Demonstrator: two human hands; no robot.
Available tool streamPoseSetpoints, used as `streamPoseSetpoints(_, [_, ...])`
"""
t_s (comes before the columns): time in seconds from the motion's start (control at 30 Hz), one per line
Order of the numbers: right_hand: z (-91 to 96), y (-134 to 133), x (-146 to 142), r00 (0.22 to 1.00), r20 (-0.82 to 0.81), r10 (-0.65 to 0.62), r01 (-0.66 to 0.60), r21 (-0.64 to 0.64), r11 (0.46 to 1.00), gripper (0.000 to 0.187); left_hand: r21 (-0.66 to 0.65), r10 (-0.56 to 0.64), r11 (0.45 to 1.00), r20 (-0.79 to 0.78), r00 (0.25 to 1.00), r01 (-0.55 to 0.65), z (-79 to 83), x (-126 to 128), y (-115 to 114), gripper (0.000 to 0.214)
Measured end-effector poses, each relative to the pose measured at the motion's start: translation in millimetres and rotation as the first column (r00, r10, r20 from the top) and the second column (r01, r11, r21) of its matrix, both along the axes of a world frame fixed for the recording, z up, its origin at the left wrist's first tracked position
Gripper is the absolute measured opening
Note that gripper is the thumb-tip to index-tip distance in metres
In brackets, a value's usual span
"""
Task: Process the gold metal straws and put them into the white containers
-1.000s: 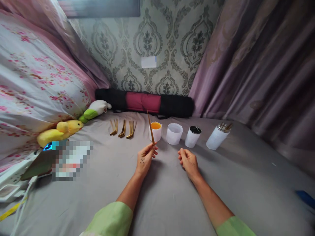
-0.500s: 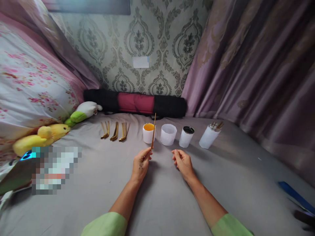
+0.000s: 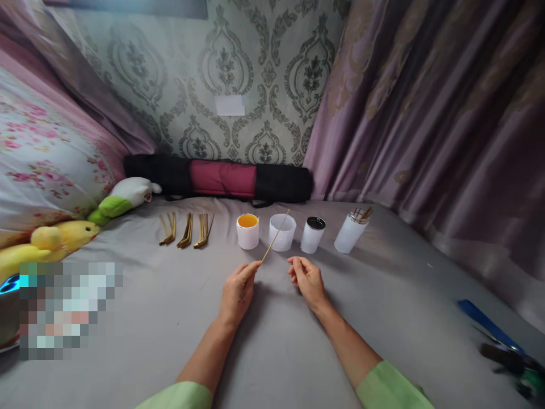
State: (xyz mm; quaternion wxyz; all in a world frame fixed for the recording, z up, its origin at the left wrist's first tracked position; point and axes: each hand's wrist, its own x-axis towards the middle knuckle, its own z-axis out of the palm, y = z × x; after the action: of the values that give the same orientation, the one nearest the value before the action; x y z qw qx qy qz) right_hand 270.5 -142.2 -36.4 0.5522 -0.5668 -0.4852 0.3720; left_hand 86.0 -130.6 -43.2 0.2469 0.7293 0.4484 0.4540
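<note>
Grey bed sheet (image 3: 272, 341), left hand (image 3: 237, 291) pinching a thin stick (image 3: 275, 237), right hand (image 3: 307, 278) loosely curled, empty, just beside.

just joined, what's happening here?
A person on a grey bed sheet pinches a thin stick in the left hand, tilted right so its tip crosses the clear cup. The right hand rests beside it, loosely curled, holding nothing. Four cups stand in a row ahead; the rightmost cup holds more sticks.
</note>
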Motion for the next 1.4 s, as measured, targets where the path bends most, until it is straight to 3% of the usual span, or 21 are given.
streamPoseSetpoints(0.2, [3.2, -1, -2, 0.998, -0.052, 0.045, -0.044, 0.012, 0.999, 0.037, 0.074, 0.034, 0.997, -0.191, 0.981, -0.021, 1.8, 4, -4, 0.031])
streamPoseSetpoints(0.47, [3.6, 0, -3, 0.981, -0.156, 0.113, -0.113, 0.009, 0.994, 0.034, 0.150, 0.051, 0.989, -0.287, 0.956, -0.007, 1.2, 5, -5, 0.032])
streamPoseSetpoints(0.73, [12.8, -6, -7, 0.952, -0.210, 0.224, -0.232, -0.014, 0.973, 0.037, 0.221, 0.079, 0.975, -0.459, 0.885, 0.028, 6.0, 6, -7, 0.032])
streamPoseSetpoints(1.07, [12.6, -5, -9, 0.922, -0.298, 0.249, -0.277, -0.056, 0.959, 0.036, 0.269, 0.129, 0.963, -0.540, 0.832, 0.025, 6.6, 7, -7, 0.030])
streamPoseSetpoints(1.4, [8.8, -3, -10, 0.925, -0.311, 0.217, -0.250, -0.067, 0.966, 0.034, 0.246, 0.080, 0.967, -0.515, 0.854, 0.058, 6.5, 8, -8, 0.028])
